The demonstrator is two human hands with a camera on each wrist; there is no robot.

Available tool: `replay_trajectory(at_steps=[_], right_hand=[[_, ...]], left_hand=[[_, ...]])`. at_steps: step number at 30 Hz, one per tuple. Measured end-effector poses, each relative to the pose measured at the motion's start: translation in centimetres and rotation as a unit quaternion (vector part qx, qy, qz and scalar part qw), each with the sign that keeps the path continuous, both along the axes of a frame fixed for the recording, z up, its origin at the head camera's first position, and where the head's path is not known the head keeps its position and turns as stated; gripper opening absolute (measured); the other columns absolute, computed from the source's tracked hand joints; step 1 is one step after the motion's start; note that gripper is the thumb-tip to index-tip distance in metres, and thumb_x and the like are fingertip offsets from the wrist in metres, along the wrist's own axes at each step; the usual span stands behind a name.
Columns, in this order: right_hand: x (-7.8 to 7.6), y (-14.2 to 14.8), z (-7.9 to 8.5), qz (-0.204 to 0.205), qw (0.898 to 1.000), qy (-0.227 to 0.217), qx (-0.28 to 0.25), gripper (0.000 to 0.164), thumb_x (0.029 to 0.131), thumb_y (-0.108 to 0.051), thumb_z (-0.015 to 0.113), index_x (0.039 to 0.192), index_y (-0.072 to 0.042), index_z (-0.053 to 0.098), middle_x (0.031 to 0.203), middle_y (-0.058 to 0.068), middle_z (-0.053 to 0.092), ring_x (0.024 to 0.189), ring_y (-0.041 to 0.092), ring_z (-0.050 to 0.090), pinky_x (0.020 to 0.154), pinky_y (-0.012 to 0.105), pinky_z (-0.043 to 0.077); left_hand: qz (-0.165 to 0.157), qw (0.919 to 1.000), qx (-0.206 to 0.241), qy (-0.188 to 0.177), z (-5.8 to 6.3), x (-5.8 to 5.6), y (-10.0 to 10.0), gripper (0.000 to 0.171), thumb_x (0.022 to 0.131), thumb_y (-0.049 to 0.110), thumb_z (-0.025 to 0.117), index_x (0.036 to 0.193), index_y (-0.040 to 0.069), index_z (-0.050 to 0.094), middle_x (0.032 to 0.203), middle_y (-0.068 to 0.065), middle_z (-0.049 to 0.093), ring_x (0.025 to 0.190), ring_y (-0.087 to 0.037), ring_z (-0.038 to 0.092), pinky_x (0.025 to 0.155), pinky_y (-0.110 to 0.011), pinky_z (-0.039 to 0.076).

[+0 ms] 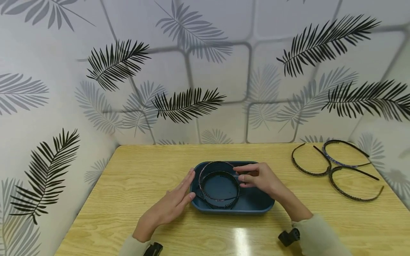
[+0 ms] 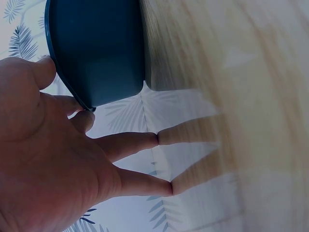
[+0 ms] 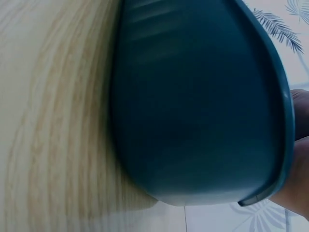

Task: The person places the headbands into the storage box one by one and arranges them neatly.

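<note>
Backdrop wall [image 1: 224, 71]: pale, leaf-printed, stands behind the bin. Wood-grain table [image 1: 137, 167]: bears the bin, with bare surface on either side of it.

Dark blue round-ended bin [image 1: 253, 212]: sits flat on the table, its long side towards the person, presumably so that both hands reach it equally well.

Left hand [image 1: 171, 204]: at the bin's left end, fingers extended and spread, grasping nothing. The left wrist view shows the thumb at the bin's rim and two fingertips touching the table; the likely purpose is to steady the bin.

Right hand [image 1: 256, 177]: over the right half of the bin, fingers bent. Thumb and fingertips appear to pinch the side of the upper headband, probably to control how it lies. In the right wrist view the bin hides the fingertips, so firmness of grip cannot be told.

Headbands: inside the bin, in its left half, the upper headband [image 1: 200, 179] overlaps a dark toothed headband [image 1: 221, 172]; any further band beneath cannot be told. To the right of the bin, well apart from it, lie a purple-patterned headband [image 1: 349, 166], a dark headband [image 1: 310, 174] and a slim headband [image 1: 352, 198], grouped close together, presumably for easy reach.
</note>
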State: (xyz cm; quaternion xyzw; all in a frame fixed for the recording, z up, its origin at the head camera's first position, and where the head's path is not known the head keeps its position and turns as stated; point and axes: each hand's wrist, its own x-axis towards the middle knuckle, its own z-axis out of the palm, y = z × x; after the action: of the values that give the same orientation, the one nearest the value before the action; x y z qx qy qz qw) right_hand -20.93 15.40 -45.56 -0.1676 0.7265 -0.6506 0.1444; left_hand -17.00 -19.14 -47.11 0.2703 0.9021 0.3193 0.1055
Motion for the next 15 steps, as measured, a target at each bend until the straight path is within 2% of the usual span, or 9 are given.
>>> replay_trajectory(at_steps=[15], right_hand=[[0.06, -0.55, -0.3, 0.001, 0.999, 0.0, 0.042, 0.034, 0.098, 0.008, 0.063, 0.131, 0.012, 0.064, 0.133, 0.032, 0.061, 0.112, 0.048, 0.065, 0.081, 0.036, 0.06]], left_hand=[[-0.005, 1.0, 0.002, -0.007, 0.09, 0.08, 0.07, 0.065, 0.114, 0.037, 0.037, 0.167, 0.024, 0.001, 0.172, 0.007, -0.005, 0.155, -0.023, 0.012, 0.102, -0.086, 0.016]])
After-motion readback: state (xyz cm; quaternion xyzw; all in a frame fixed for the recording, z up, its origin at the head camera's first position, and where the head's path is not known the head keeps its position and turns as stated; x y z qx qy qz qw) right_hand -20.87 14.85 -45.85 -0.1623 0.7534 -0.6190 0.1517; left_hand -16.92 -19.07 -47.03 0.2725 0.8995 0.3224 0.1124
